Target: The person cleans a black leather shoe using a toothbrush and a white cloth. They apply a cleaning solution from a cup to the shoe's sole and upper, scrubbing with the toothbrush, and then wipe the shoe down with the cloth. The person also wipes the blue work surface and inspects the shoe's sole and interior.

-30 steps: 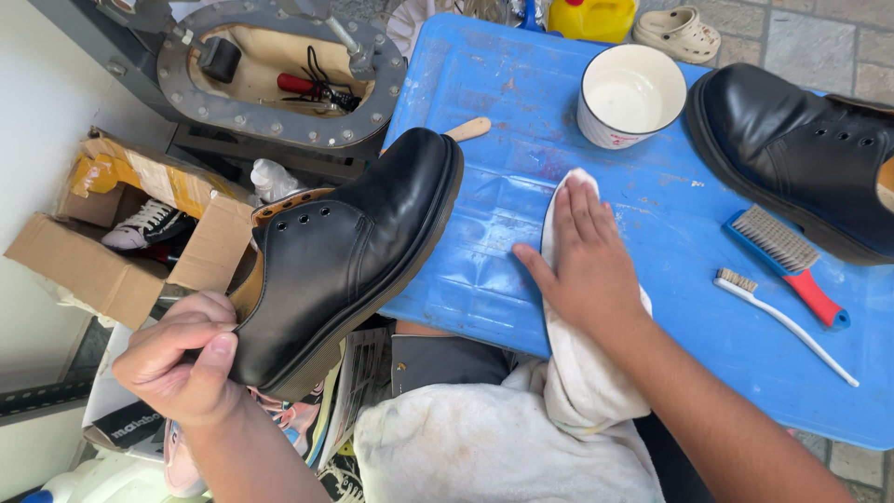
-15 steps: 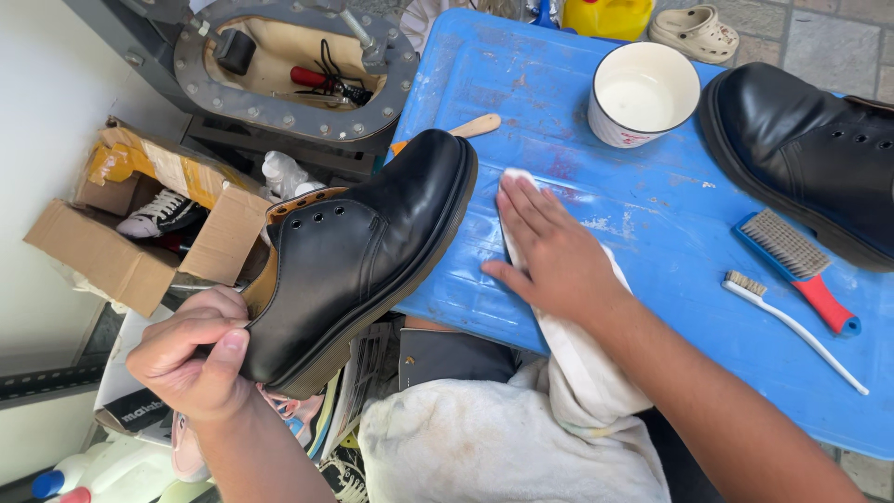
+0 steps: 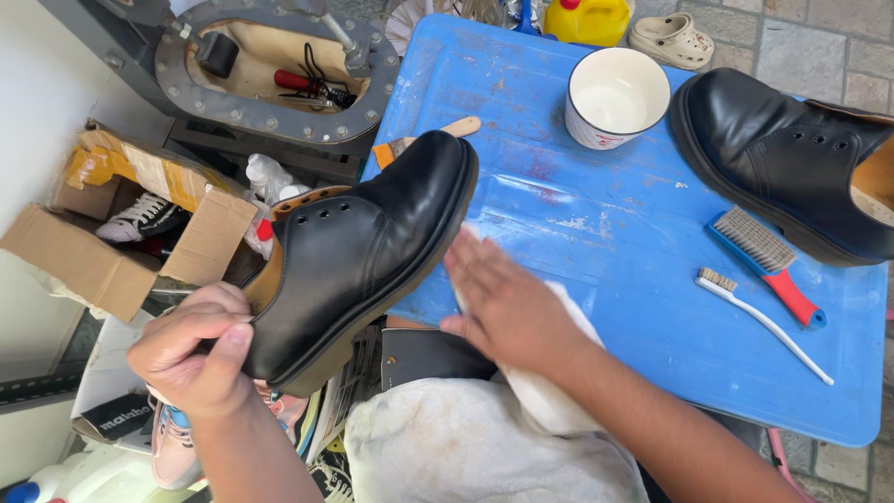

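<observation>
Fingers [image 3: 209, 340] at heel, black shoe [image 3: 358, 251] toe up-right

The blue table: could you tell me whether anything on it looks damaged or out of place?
The blue table is scuffed and stained with whitish and reddish marks. Otherwise the mug, second shoe, brush and toothbrush lie orderly, nothing spilled.

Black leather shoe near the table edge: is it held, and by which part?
Yes. The left hand grips the black leather shoe at its heel end.
</observation>
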